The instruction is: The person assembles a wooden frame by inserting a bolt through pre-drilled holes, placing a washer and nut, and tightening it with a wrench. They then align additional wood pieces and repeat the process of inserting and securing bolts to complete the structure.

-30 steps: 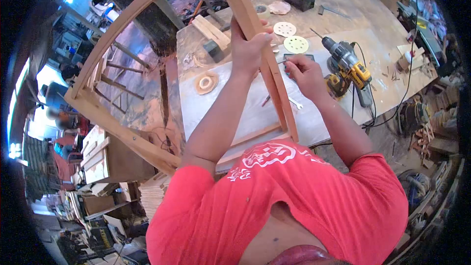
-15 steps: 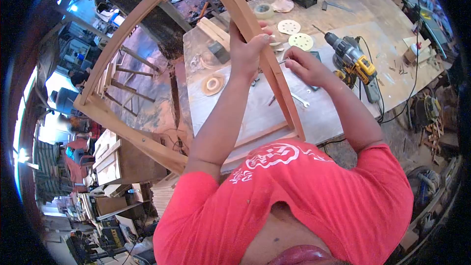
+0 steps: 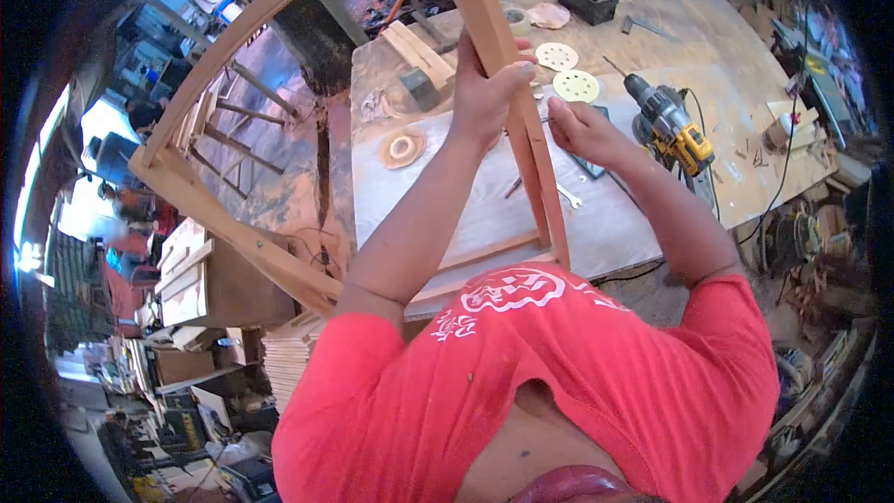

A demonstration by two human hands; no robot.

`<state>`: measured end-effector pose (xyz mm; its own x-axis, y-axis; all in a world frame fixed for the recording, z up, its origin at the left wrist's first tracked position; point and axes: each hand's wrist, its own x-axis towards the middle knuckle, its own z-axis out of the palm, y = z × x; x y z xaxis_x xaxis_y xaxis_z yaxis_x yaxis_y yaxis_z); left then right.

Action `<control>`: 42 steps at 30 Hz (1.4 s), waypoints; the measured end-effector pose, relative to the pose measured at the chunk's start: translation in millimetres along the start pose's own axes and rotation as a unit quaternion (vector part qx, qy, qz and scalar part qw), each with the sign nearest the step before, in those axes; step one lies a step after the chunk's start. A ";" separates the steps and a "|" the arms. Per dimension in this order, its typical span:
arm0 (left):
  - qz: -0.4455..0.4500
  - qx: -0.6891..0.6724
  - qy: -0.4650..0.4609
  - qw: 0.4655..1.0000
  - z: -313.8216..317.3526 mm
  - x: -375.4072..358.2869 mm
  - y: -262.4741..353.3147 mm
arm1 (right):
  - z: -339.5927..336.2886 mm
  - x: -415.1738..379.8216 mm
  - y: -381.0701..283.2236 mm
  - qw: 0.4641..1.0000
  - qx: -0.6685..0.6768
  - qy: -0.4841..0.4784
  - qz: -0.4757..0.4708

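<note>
A large wooden frame [image 3: 480, 14] with curved members stands tilted in front of me, leaning over the worktable. My left hand [image 3: 489, 98] is wrapped round its upright piece, thumb across the near face. Just right of that same upright, my right hand [image 3: 587, 133] is closed, with the thumb on top; whatever small thing its fingers pinch is hidden. Below the right hand, a wrench [image 3: 568, 194] lies on the table beside the frame. A dark flat object [image 3: 589, 166] lies partly under the right wrist.
On the worktable [image 3: 745, 47] a yellow cordless drill [image 3: 675, 126] lies to the right. Sanding discs [image 3: 575, 87], a black tray [image 3: 587, 2], a hammer [image 3: 647, 28], a tape roll [image 3: 402, 147] and wood strips [image 3: 416, 51] lie around. A cable [image 3: 782, 182] hangs at the right.
The upright and my left hand on it sit slightly further right and lower in view. My right hand has turned, its fingers curled tighter; the thin metal bit at its fingertips no longer shows.
</note>
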<state>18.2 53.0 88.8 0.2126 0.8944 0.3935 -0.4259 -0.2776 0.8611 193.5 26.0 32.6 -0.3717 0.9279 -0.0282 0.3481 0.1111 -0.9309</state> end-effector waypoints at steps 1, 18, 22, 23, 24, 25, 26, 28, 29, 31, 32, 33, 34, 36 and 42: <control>0.007 -0.003 0.008 1.000 -1.5 -1.5 -1.6 | 4.2 0.3 -0.2 1.000 -0.008 -0.008 -0.002; 0.045 0.052 0.023 0.997 -119.5 -45.1 -5.0 | 90.9 -18.7 -18.9 0.951 0.127 0.241 -0.144; 0.128 0.043 0.053 0.989 -146.6 -48.1 25.3 | 92.3 -17.8 -17.1 0.953 0.061 0.266 -0.130; 0.120 0.054 0.039 0.991 -143.6 -48.4 25.2 | 92.7 -18.2 -19.1 0.953 0.062 0.269 -0.128; 0.112 0.066 0.024 0.991 -139.6 -48.0 25.6 | 92.8 -18.0 -20.8 0.952 0.064 0.272 -0.128; 0.112 0.065 0.020 0.991 -131.5 -46.8 25.3 | 92.8 -17.2 -20.6 0.950 0.064 0.276 -0.128; 0.069 0.092 -0.021 0.993 -118.6 -44.9 22.8 | 92.7 -16.5 -19.0 0.951 0.061 0.274 -0.129; 0.027 0.117 -0.065 0.991 -91.4 -37.5 13.7 | 91.6 -16.1 -19.6 0.951 0.058 0.274 -0.131; 0.014 0.109 -0.084 0.990 -76.7 -31.1 7.1 | 91.6 -16.6 -20.7 0.953 0.048 0.273 -0.124; -0.001 0.101 -0.108 0.989 -56.8 -22.3 -4.7 | 93.5 -19.1 -21.6 0.953 0.039 0.275 -0.117; -0.010 0.089 -0.140 0.986 -50.7 -17.9 -12.3 | 94.2 -18.9 -22.8 0.952 0.051 0.276 -0.119; -0.019 0.076 -0.173 0.982 -46.4 -15.2 -19.6 | 93.4 -19.5 -23.5 0.951 0.062 0.276 -0.122; -0.058 0.060 -0.190 0.978 -44.6 -15.3 -27.1 | 92.3 -19.8 -21.3 0.950 0.061 0.281 -0.123; -0.067 0.060 -0.184 0.979 -50.3 -24.9 -41.7 | 91.3 -19.1 -14.1 0.948 0.036 0.284 -0.136; 0.136 0.384 0.089 0.909 -129.3 -119.7 5.1 | 96.6 -22.5 -15.6 0.940 0.049 0.311 -0.129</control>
<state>-123.2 -10.1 4.5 0.0166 0.7792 0.6265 0.3115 -0.5994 0.7373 113.4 -31.0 12.5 0.1533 0.9064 0.3937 0.2223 0.3565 -0.9075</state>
